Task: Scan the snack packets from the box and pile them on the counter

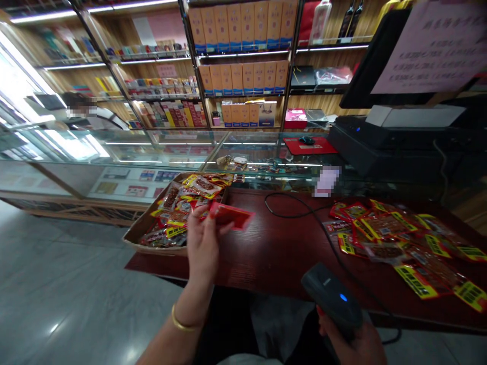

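Between the fingers of my left hand [203,238] is a small red snack packet [236,217], raised above the dark red counter [258,263]. Just left of that hand sits a cardboard box [131,241] full of red and yellow snack packets [201,185]. My right hand [350,339] is wrapped round the handle of a black barcode scanner [329,291] with a blue light on top, at the counter's front edge. A pile of similar packets [395,228] lies on the counter to the right.
The scanner's black cable [331,241] loops across the counter. Behind stand a glass display case [171,147], a mouse on a red mat [291,147] and a monitor [365,66]. Boxed goods fill the back shelves [243,53]. Another person [106,117] is at the far left.
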`<state>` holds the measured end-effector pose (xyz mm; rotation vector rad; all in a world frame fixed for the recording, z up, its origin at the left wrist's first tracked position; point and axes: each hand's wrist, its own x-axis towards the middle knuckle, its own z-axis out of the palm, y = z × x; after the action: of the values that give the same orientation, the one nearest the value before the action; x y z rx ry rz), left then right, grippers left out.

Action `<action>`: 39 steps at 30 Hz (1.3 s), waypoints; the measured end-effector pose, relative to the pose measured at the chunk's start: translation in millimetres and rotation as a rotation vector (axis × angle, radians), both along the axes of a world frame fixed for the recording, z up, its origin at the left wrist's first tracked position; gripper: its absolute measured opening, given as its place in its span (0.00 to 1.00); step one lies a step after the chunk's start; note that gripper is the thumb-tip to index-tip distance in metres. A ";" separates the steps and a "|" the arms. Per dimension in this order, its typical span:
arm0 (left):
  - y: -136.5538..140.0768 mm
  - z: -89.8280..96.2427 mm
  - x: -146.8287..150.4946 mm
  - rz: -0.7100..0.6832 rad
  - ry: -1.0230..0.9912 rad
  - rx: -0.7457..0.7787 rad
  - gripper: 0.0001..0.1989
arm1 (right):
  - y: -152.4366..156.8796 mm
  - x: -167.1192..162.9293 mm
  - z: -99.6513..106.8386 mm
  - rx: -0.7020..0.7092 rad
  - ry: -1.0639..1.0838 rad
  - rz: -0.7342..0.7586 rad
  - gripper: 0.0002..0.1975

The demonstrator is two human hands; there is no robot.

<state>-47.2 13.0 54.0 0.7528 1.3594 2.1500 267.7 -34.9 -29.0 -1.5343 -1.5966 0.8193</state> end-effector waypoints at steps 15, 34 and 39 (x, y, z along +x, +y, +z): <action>20.7 -104.9 22.9 -0.587 0.675 -0.357 0.20 | -5.4 6.5 7.5 -0.020 0.008 -0.021 0.31; 27.5 -110.4 15.5 -0.448 -0.061 -0.264 0.24 | 0.8 -19.9 2.4 -0.070 -0.038 0.222 0.23; 24.9 -104.3 19.3 -0.425 -0.165 -0.197 0.21 | 1.2 -23.4 2.4 -0.109 -0.035 0.228 0.22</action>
<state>-27.9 37.9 -50.3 0.6964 1.1795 1.6816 244.3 -33.7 -26.6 -1.4654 -1.8018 1.0229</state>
